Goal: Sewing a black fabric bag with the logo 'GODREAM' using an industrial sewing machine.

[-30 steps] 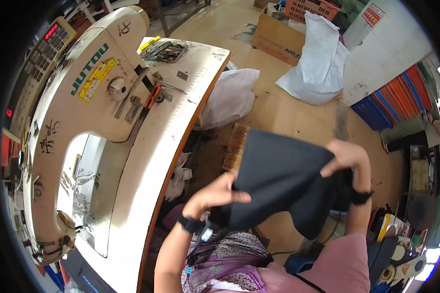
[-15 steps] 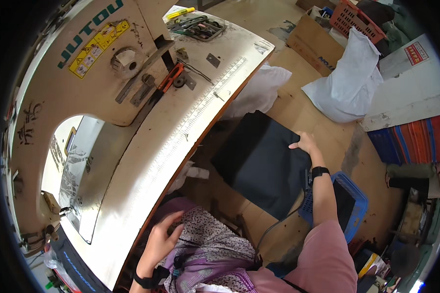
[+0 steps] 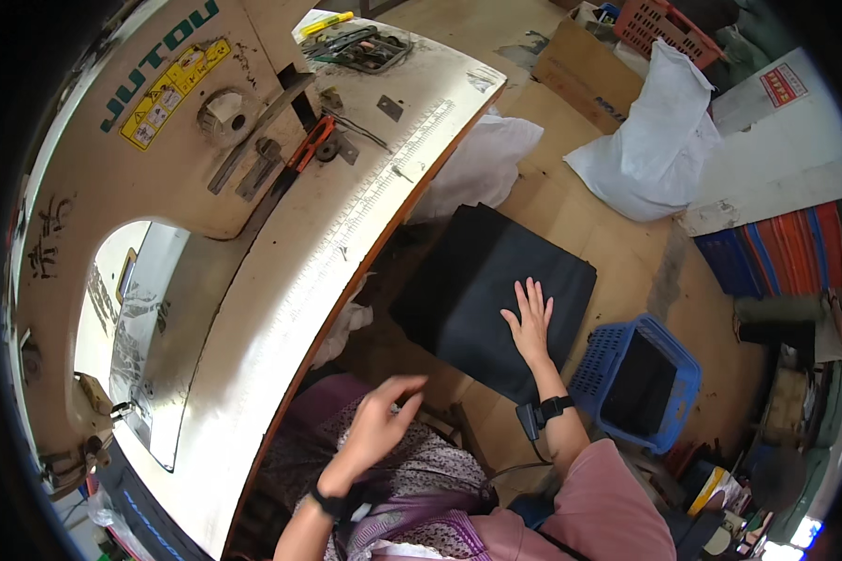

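Note:
A squared pile of black fabric (image 3: 449, 299) lies low, to the right of the sewing table (image 3: 253, 374). My right hand (image 3: 530, 327) rests flat on top of it, near its right side, with fingers spread. Above my lap, near the pile's front edge, hangs my left hand (image 3: 384, 418). Its fingers are slightly bent with the thumb apart, and nothing shows in it. A blue plastic basket (image 3: 688, 374) with black pieces inside stands just right of my right forearm.
On the left stands a large sewing machine (image 3: 75, 196), with orange-handled snips (image 3: 311, 145) and a tool tray (image 3: 384, 61) on its table. White sacks (image 3: 646, 140), a cardboard box (image 3: 585, 75), a red basket (image 3: 664, 33) and stacked blue and red crates (image 3: 781, 252) sit beyond.
My right hand has left the fabric's far right edge and moved left onto its top, now flat. The left hand has risen toward the pile. The view has shifted slightly.

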A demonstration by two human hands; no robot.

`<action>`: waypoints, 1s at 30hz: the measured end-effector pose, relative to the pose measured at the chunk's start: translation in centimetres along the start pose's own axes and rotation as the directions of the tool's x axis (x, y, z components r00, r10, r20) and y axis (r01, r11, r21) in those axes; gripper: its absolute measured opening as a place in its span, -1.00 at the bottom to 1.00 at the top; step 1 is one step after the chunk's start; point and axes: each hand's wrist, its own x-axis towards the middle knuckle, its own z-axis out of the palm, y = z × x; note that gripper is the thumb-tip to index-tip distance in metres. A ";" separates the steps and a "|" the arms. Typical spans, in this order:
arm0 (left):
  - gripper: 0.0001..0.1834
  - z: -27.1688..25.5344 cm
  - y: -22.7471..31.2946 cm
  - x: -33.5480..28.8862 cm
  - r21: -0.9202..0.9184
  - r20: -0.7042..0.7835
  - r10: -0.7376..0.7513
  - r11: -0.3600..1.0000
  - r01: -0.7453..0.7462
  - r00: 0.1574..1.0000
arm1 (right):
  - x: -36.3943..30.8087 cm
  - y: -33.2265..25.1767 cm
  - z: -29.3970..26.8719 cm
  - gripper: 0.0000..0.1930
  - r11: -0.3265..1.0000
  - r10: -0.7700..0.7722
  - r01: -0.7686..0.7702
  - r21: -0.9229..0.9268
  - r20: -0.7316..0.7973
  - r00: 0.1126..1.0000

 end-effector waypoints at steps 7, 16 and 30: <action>-0.28 8.3 -10.9 13.5 0.413 -0.248 -0.033 0.901 0.136 0.968 | 0.3 -2.1 0.8 -0.34 0.992 0.033 -0.037 0.119 0.031 0.999; -0.23 9.0 -11.0 18.0 0.324 -0.300 -0.323 0.851 0.414 0.898 | -0.2 -1.4 -0.8 -0.39 0.967 0.098 -0.081 0.241 -0.058 0.994; -0.52 6.1 -11.4 18.5 0.384 -0.298 -0.185 0.875 0.295 0.936 | -17.2 1.4 7.8 -0.41 -0.588 0.681 -0.151 0.795 0.587 0.438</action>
